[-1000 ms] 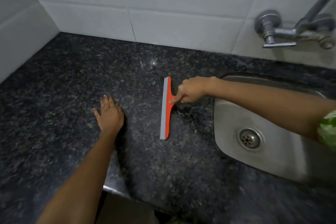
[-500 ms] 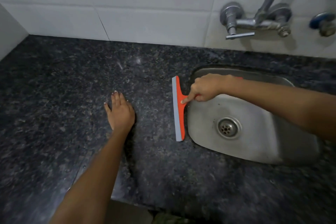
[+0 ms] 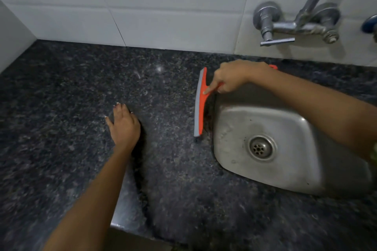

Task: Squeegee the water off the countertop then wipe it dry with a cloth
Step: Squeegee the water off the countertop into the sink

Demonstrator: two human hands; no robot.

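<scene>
Squeegee standing at the sink's left edge, one hand gripping it, the other lying flat on the desk.

Nearest, the left hand [image 3: 124, 126] is resting palm down on the dark speckled desk [image 3: 61, 128], fingers stretched out and close together, holding nothing. Farther and to the right, the right hand [image 3: 230, 79] is curling closed around the handle of the orange squeegee [image 3: 201, 106], its forefinger pointing along the orange back towards the grey blade. The blade is running near to far on the desk, just beside the left rim of the steel sink [image 3: 306, 169]. The handle is mostly hidden under the hand; only an orange tip is showing beyond the wrist. At the far right the tap [image 3: 285, 26] is sticking out from the white tiled wall [image 3: 142, 6], its spout cut off by the top edge. Whether water is lying on the desk is hard to make out.
</scene>
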